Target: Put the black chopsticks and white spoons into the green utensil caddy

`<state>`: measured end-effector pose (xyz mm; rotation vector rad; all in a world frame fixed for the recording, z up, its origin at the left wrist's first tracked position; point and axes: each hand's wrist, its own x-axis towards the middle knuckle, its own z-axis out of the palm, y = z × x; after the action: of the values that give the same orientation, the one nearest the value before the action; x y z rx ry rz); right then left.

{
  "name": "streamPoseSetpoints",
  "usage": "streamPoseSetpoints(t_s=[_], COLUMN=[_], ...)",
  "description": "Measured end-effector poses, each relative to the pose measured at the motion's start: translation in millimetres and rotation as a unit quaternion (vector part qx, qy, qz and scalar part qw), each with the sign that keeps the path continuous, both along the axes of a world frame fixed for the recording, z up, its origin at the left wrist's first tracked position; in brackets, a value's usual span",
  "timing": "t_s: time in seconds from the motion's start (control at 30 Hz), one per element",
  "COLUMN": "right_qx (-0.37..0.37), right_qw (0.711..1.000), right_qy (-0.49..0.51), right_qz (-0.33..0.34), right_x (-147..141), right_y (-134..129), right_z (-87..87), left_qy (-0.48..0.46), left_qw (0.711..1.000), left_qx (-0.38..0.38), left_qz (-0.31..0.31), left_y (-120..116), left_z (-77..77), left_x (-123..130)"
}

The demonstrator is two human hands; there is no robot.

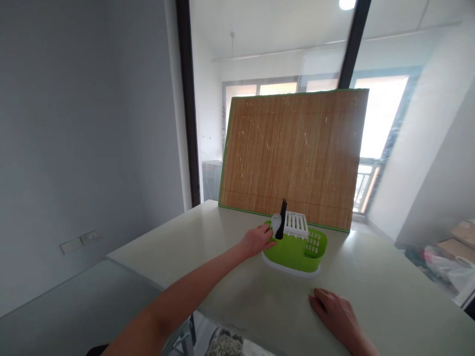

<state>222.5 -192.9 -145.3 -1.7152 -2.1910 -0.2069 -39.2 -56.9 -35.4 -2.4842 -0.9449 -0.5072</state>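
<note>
A green basket with a white base stands on the pale table. A white slatted rack sits on its top, and black utensils stand upright beside the rack. White spoons are at the basket's left end. My left hand is at that end, its fingers against the rim and close to the spoons; whether it grips the spoons or the rim is too small to tell. On the table in front of the basket rests my right hand, its fingers curled, with nothing visible in it.
Behind the basket a large bamboo mat board with green edging leans upright at the table's back edge. A grey wall with a socket is on the left. Bags and boxes lie beyond the table at the right.
</note>
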Motion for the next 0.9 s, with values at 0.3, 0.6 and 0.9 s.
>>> streamPoseSetpoints(t_s=[0.3, 0.6, 0.9], right_qx=[-0.031, 0.007, -0.003], right_qw=[0.999, 0.994, 0.996], right_qy=[-0.019, 0.012, 0.006], right_qz=[0.027, 0.107, 0.084], right_x=[-8, -83, -85], right_y=[12, 25, 25], right_z=[12.6, 14.4, -1.1], left_qy=[-0.015, -0.221, -0.124], left_qw=[0.999, 0.963, 0.969], left_qx=[-0.042, -0.141, -0.195], left_qz=[0.019, 0.056, 0.091], left_y=[-8, 13, 52], left_z=[8.2, 40.5, 46.1], left_x=[-4, 7, 41])
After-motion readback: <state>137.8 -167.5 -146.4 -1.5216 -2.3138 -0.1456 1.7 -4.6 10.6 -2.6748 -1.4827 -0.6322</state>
